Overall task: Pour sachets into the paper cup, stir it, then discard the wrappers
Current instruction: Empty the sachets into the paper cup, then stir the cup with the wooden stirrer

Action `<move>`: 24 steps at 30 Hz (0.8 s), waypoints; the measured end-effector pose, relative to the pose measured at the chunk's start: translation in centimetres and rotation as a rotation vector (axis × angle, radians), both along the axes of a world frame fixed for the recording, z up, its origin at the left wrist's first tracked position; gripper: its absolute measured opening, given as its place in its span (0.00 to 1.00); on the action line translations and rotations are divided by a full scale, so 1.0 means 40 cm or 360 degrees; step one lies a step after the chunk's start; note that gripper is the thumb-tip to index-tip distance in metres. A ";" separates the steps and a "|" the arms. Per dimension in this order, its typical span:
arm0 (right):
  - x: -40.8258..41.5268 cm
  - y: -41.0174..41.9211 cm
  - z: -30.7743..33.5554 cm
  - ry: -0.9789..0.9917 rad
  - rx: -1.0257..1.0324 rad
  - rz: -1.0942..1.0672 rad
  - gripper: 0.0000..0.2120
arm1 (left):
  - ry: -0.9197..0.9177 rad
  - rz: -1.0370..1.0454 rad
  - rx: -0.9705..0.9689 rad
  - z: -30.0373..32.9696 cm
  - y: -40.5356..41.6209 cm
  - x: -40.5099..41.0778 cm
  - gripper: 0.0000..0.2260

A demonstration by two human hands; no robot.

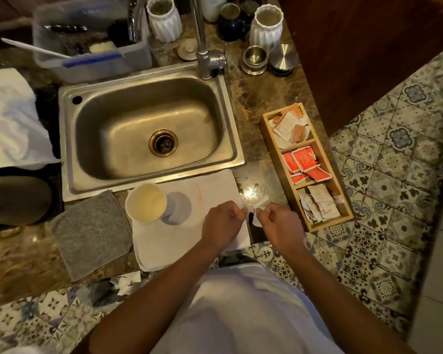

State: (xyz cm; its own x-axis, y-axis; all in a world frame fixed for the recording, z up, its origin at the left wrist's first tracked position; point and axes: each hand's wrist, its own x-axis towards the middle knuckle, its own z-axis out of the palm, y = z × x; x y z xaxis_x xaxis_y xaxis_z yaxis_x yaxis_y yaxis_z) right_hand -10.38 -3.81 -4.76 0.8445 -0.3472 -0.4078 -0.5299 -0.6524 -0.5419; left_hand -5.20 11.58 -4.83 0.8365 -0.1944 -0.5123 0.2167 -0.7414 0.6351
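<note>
Three-part box — sachets, cup

steel sink, faucet, grey cloth, two white vases

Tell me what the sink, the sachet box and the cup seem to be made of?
The sink looks like brushed stainless steel: grey and dully reflective. The sachet box appears to be pale wood, perhaps bamboo, with a matte tan surface and thin dividers. The cup seems to be paper: white, matte, with a thin rolled rim.
</note>
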 end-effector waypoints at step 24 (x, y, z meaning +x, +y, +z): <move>0.152 0.283 -0.028 0.0390 -0.0165 0.0901 0.28 | -0.0499 0.0990 -0.0255 0.172 0.436 -0.041 0.15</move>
State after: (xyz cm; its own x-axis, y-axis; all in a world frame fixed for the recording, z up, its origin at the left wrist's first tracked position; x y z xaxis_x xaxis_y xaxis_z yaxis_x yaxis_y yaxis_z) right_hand -4.30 7.52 -5.87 0.7954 0.0787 -0.6009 -0.1871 -0.9112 -0.3671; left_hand -6.86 29.01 2.06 0.9200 0.3141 -0.2344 0.3584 -0.4320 0.8276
